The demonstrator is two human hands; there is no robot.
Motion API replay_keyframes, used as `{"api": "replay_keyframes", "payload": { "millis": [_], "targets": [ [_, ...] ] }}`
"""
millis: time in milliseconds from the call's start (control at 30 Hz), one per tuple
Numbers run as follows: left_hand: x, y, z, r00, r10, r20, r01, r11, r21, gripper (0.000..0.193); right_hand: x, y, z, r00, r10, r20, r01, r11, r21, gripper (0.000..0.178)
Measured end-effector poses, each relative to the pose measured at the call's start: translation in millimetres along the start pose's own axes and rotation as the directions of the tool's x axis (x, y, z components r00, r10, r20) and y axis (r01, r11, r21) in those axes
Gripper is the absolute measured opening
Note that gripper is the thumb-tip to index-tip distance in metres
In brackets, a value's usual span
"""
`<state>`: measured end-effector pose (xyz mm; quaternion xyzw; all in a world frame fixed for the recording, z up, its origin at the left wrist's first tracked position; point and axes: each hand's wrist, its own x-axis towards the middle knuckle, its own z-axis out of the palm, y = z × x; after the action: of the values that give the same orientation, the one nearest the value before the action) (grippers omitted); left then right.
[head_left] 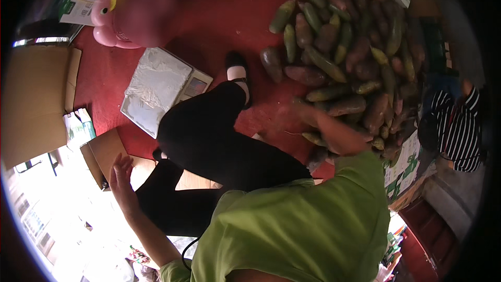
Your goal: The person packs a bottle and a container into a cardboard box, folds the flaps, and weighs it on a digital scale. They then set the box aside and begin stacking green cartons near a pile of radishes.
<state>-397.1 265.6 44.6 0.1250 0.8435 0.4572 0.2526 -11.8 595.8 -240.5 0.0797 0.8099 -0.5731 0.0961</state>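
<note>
Upper right, on one red surface (pixel 214 23): one heap of long radishes (pixel 357 55), green and purplish-red, dozens, too overlapped for an exact count. Two hands of the wearer. Right hand (pixel 309 115) at the heap's near left edge, motion-blurred; can't tell how far its fingers are spread or if it grips a radish. Left hand (pixel 123 175) raised beside one small brown carton (pixel 100 159), fingers apart and slightly bent, nothing seen in it. One scale (pixel 156 89), grey platform, left of the one clearly visible black shoe (pixel 237 73). One pink cartoon-faced inflatable (pixel 138 10), upper left. One larger brown box (pixel 39 104), far left. One other person in a striped top (pixel 459 133), far right.
</note>
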Motion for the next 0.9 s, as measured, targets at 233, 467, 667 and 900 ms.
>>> {"api": "replay_keyframes", "payload": {
  "millis": [233, 467, 667, 900],
  "targets": [
    [-51, 6, 7, 0.967, -0.083, 0.242, -0.086, 0.787, 0.611, 0.025, 9, -113, 73, 0.811, 0.365, 0.458, -0.575, 0.353, 0.738, 0.046],
    [-116, -96, -142, 0.701, 0.047, -0.712, 0.182, 0.953, 0.242, 0.034, 34, -58, 112, 0.564, 0.423, 0.709, -0.826, 0.274, 0.493, 0.055],
    [-169, -287, -115, 0.822, -0.373, -0.430, 0.368, 0.924, -0.099, 0.032, -274, -124, 119, 0.410, 0.556, 0.723, -0.910, 0.300, 0.285, 0.050],
    [-210, -353, -71, 0.686, -0.691, -0.229, 0.672, 0.722, -0.165, 0.031, -159, -92, -38, 0.230, 0.653, 0.721, -0.955, 0.293, 0.039, 0.043]
  ]
}}
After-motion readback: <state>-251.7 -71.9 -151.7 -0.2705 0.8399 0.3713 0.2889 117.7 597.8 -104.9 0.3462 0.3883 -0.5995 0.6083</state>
